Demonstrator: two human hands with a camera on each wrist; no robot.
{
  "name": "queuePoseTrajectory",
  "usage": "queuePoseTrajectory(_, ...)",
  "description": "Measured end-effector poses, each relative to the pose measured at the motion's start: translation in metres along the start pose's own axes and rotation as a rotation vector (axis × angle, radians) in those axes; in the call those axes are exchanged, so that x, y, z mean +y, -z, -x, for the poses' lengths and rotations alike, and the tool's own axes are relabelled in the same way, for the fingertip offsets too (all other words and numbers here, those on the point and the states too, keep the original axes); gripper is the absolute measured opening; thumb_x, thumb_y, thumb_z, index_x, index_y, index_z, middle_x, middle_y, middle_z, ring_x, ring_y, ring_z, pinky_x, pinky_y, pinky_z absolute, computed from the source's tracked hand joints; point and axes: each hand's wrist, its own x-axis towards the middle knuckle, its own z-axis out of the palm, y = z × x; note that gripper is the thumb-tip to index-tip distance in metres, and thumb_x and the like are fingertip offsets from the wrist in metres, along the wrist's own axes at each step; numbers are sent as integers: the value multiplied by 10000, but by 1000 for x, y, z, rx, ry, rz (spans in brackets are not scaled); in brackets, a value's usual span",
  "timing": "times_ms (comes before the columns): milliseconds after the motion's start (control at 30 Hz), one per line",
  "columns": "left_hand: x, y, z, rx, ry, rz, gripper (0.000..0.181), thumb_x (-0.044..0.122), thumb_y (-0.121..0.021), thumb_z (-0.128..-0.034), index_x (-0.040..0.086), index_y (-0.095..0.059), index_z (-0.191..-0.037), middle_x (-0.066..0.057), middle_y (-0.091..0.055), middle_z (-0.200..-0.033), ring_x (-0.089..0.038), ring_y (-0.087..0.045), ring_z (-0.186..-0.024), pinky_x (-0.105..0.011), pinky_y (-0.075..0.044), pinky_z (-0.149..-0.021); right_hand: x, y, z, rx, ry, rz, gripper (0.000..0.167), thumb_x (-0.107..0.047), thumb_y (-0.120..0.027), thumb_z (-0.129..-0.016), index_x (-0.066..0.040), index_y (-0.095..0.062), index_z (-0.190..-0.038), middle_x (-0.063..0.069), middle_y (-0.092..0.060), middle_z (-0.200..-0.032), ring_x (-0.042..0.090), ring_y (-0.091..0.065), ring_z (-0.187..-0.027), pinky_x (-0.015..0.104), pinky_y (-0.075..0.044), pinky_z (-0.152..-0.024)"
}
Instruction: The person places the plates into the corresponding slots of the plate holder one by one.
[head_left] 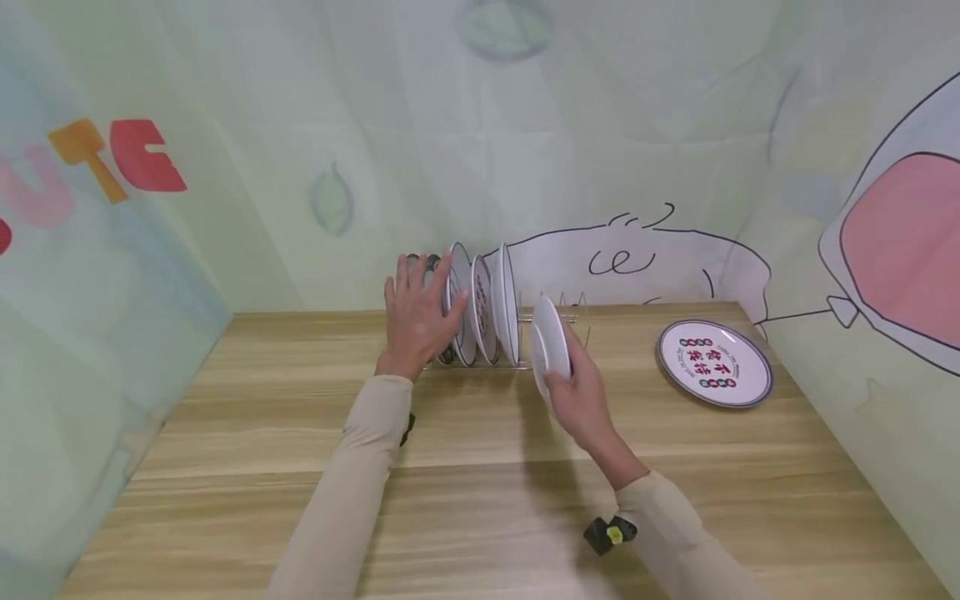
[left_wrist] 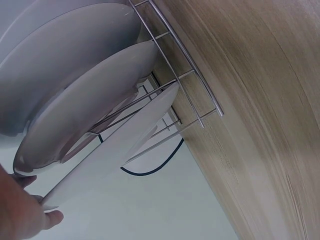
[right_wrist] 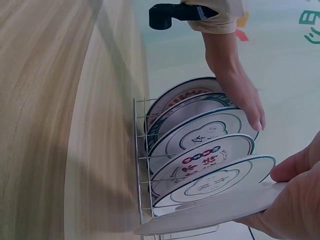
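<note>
our right hand (head_left: 583,396) pinches a white plate (head_left: 549,342) by the wire rack (left_wrist: 186,58); our left hand (head_left: 418,321) rests, fingers nearly straight, on racked plates (head_left: 510,304). we seem mid-racking; seating it likely calls for careful alignment.

The left grip (head_left: 418,321) — in head view — partly hides the leftmost plates (head_left: 447,356).

The head view looks forward and down from the near side, across the desk (head_left: 262,433). Both wrist views are close and rolled sideways: the left faces the plates' (left_wrist: 90,100) undersides, the right looks left across their printed fronts. All share the rack (left_wrist: 186,58).
</note>
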Motion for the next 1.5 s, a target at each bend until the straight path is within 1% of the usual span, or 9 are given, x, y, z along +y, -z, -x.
queuePoseTrajectory(167,-1,0,0,12,-2,-1,650,532,-438,-993,245,-329,-1566,-218,-334,-1598,-461,-152,-1525,-673,-155,-1189,-2,-3,-7,9,-24,20,796,121,-496,-836,-169,-347,-1562,184,-404,-1568,462,-468,-1344,638,-506,-942)
queuePoseTrajectory(433,-3,0,0,20,-5,-7,646,520,-447,-994,244,-329,-1566,-220,-339,-1594,-465,-162,-1522,-677,-166,-1183,-1,-8,-19,16,-20,38,804,129,-495,-838,-180,-342,-1564,191,-400,-1569,476,-473,-1335,638,-519,-919)
queuePoseTrajectory(567,-3,1,0,24,-5,-11,650,528,-437,-993,240,-329,-1565,-223,-338,-1594,-464,-160,-1522,-676,-164,-1184,-3,-11,-25,10,-22,32,809,129,-491,-850,-185,-317,-1574,176,-383,-1583,471,-465,-1347,631,-517,-930)
queuePoseTrajectory(733,-2,2,2,7,-1,-4,661,540,-430,-990,241,-319,-1569,-224,-326,-1599,-461,-139,-1528,-673,-142,-1191,-6,-16,-32,11,-26,18,812,131,-473,-852,-185,-300,-1580,173,-369,-1592,457,-469,-1345,609,-512,-960)
queuePoseTrajectory(900,-1,1,2,2,-6,-5,666,550,-418,-991,240,-315,-1571,-233,-328,-1595,-472,-153,-1521,-672,-141,-1192,-5,-20,-40,26,-21,32,809,136,-454,-854,-172,-289,-1583,186,-372,-1586,445,-462,-1352,611,-483,-1004)
queuePoseTrajectory(1067,-1,0,2,11,-5,-6,659,543,-421,-992,246,-315,-1571,-235,-330,-1595,-473,-157,-1521,-665,-134,-1197,-7,-23,-47,41,-26,62,814,125,-472,-855,-200,-298,-1580,200,-422,-1547,455,-496,-1309,609,-513,-960)
queuePoseTrajectory(1133,-1,0,2,11,-3,-5,660,539,-426,-991,249,-312,-1572,-233,-329,-1596,-471,-154,-1522,-665,-131,-1198,-7,-24,-50,41,-25,74,814,121,-477,-859,-206,-295,-1581,196,-428,-1544,456,-501,-1306,606,-513,-961)
queuePoseTrajectory(1333,-1,-1,2,5,-6,-10,666,546,-425,-990,253,-304,-1575,-230,-332,-1596,-477,-164,-1518,-676,-158,-1187,-5,-28,-55,37,-23,86,807,110,-472,-867,-209,-285,-1584,179,-427,-1548,447,-491,-1324,614,-469,-1021)
queuePoseTrajectory(1500,0,-1,2,6,-5,-17,668,554,-416,-988,262,-298,-1577,-224,-332,-1597,-473,-165,-1518,-671,-156,-1190,-3,-31,-60,35,-20,98,815,107,-469,-874,-227,-266,-1590,174,-430,-1547,442,-505,-1317,596,-500,-990)
